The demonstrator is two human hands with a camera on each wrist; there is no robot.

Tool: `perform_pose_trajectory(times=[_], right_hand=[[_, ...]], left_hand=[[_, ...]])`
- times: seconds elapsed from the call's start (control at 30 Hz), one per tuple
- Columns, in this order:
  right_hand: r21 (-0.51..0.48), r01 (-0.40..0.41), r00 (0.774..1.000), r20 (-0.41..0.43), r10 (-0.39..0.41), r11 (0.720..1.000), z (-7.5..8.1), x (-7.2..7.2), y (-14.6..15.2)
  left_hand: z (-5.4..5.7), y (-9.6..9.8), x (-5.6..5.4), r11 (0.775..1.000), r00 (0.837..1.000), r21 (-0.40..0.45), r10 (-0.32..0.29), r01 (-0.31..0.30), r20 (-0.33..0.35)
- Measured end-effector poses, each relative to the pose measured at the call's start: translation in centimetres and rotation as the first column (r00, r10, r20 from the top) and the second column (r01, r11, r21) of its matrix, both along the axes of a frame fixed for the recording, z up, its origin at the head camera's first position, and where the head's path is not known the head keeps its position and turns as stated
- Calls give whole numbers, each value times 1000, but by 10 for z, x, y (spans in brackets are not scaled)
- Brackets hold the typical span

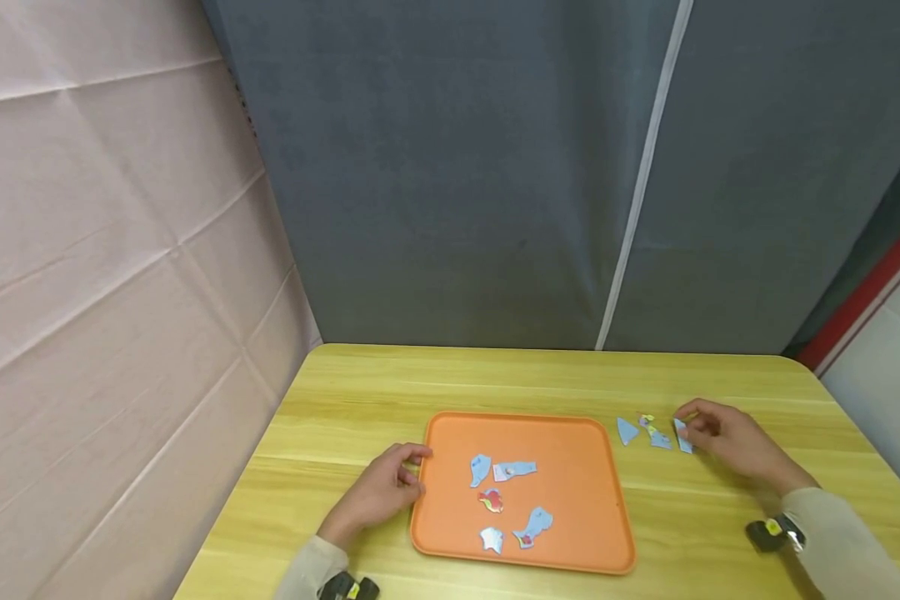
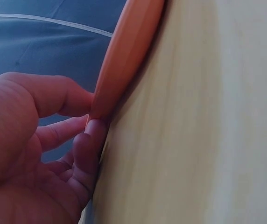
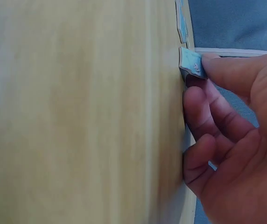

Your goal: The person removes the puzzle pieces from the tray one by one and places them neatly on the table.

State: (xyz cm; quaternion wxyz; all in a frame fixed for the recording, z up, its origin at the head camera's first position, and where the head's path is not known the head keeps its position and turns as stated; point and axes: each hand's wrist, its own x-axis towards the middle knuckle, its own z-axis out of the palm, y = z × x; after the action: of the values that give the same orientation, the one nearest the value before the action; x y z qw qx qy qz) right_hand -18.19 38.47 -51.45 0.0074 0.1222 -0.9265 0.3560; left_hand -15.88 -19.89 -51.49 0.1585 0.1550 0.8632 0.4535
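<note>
On the table's right side my right hand [image 1: 731,437] pinches a light-blue puzzle piece [image 3: 193,62] between thumb and fingertip, low over the wood. To its left lie a blue triangular piece [image 1: 627,431] and a blue-and-yellow piece [image 1: 659,437]. My left hand [image 1: 382,487] grips the left rim of an orange tray [image 1: 570,500] with its fingertips, which meet the rim in the left wrist view. Inside the tray sit several separate pieces, among them a red one [image 1: 491,500], a white one [image 1: 492,539] and a blue one with a red patch [image 1: 534,527].
The wooden table [image 1: 375,383] ends at a dark grey curtain [image 1: 450,183] behind it. Pale cloth [image 1: 120,250] hangs along the left side. A red strip [image 1: 870,296] stands beyond the table's right edge. Each wrist carries a small black camera [image 1: 768,533].
</note>
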Motion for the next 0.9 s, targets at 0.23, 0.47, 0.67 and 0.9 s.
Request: perform_pose_trajectory(times=[0.23, 0.47, 0.67, 0.9], right_hand=[[27, 10, 1000, -5, -10, 1000, 0, -1, -2], [48, 41, 999, 25, -43, 998, 1, 0, -4], [67, 57, 998, 31, -59, 996, 0, 0, -4], [67, 71, 997, 2, -71, 995, 2, 2, -6]], left_hand=[[1, 0, 0, 1000, 1000, 7, 5, -5, 12], [3, 1, 2, 1000, 1000, -6, 5, -5, 2], [3, 1, 2, 1000, 1000, -10, 11, -11, 6], [2, 0, 2, 1000, 1000, -10, 8, -8, 3]])
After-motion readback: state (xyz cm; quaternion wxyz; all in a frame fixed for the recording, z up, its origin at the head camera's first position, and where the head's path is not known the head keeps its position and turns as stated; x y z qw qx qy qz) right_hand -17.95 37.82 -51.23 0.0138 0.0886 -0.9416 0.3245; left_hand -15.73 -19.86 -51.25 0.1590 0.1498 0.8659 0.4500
